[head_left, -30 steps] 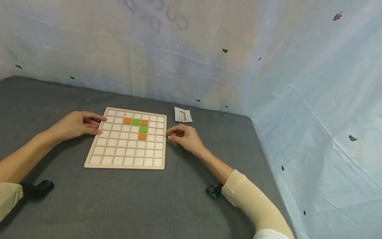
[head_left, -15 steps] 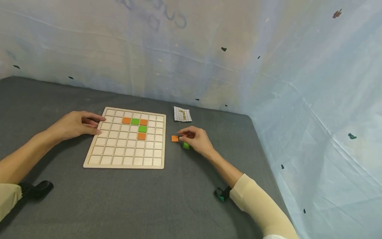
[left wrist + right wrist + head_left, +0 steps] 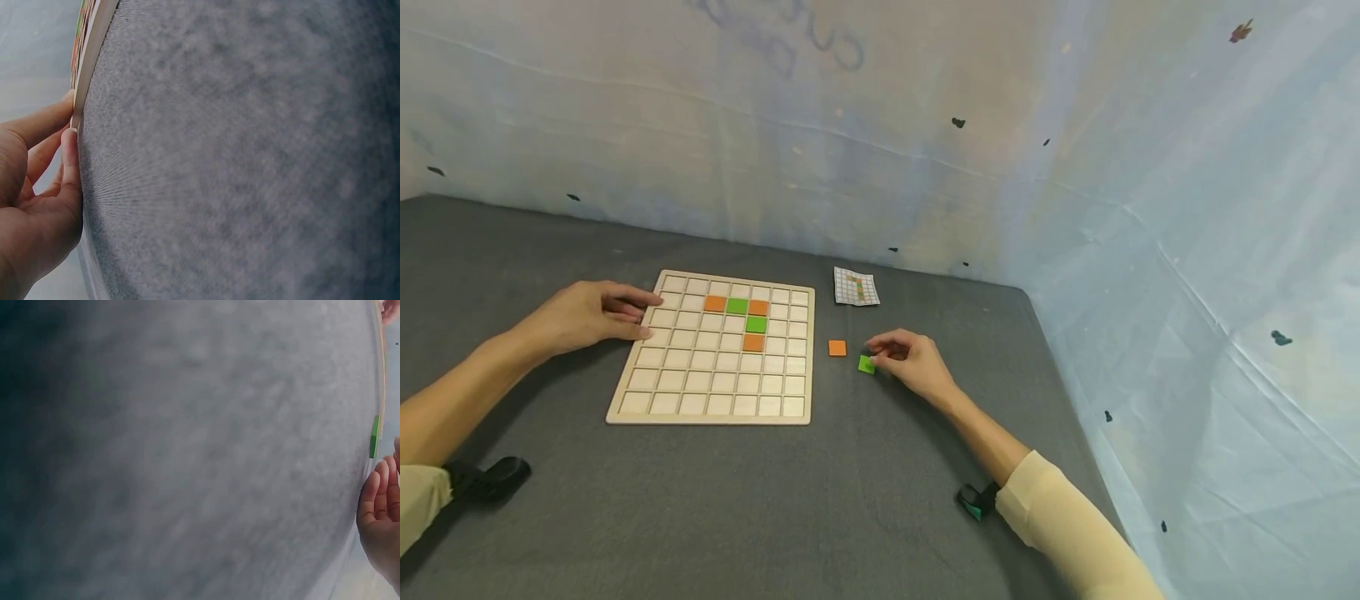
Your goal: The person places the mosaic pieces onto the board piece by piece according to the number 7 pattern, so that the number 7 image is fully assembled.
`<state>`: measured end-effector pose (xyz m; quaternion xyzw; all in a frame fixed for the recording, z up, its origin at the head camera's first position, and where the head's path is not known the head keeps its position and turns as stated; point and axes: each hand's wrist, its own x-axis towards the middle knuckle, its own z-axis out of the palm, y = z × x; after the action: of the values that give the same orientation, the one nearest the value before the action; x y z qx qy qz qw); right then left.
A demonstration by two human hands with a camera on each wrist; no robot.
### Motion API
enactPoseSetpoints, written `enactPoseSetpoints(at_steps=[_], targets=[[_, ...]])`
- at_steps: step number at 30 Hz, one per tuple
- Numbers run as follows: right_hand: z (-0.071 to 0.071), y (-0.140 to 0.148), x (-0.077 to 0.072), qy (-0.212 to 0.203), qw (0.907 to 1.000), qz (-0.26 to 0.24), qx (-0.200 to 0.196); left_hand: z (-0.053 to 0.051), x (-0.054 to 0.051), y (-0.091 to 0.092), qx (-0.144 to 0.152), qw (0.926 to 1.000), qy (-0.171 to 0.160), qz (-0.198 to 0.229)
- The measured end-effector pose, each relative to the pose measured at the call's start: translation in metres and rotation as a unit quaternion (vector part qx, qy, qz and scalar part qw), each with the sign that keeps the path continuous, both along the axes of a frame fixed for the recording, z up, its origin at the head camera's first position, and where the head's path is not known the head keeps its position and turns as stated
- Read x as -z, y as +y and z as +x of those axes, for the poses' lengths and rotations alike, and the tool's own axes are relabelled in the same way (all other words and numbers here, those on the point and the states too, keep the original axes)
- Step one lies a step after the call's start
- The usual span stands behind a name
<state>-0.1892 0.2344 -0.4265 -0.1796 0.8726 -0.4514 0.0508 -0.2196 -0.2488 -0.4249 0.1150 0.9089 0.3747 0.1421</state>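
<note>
My left hand [image 3: 583, 315] rests at the left edge of a pale wooden grid board [image 3: 677, 381]. Its thumb and index fingertip touch that edge, as the left wrist view also shows. Several orange and green square tiles fill cells in the board's upper middle, in a row with a column running down from its right end. To the right of the board, my right hand [image 3: 917, 364] hovers low, its fingers loosely bent beside a loose green tile [image 3: 866, 364]. In the right wrist view a small gap parts the fingertips from the green tile [image 3: 374, 437]. A loose orange tile [image 3: 837, 348] lies nearer the board.
A small paper card [image 3: 856, 287] printed with a coloured grid lies behind the loose tiles. Dark grey cloth [image 3: 715, 500] covers the table. A pale patterned curtain [image 3: 850, 150] hangs along the back and right side.
My right hand has moved right, away from the board's right edge, uncovering the orange tile and then the green one. My left hand has stayed at the board's left edge.
</note>
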Motion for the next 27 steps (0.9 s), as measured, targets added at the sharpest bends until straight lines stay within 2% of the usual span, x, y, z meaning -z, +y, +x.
enactPoseSetpoints(at_steps=[7, 9, 14, 27], targets=[[0.007, 0.001, 0.002, -0.02, 0.9981, 0.058, 0.007, 0.001, 0.001, 0.0, -0.006, 1.0, 0.003, -0.007], [0.008, 0.0, 0.003, -0.009, 0.997, 0.076, 0.002, 0.001, 0.001, 0.001, -0.012, 0.9999, 0.003, -0.009], [0.01, -0.001, 0.007, 0.035, 0.9936, 0.108, -0.001, 0.002, 0.002, 0.002, -0.002, 1.0, 0.003, 0.001], [0.006, -0.002, 0.012, 0.057, 0.9939, 0.093, 0.011, 0.002, 0.0, 0.0, -0.002, 1.0, 0.003, -0.001]])
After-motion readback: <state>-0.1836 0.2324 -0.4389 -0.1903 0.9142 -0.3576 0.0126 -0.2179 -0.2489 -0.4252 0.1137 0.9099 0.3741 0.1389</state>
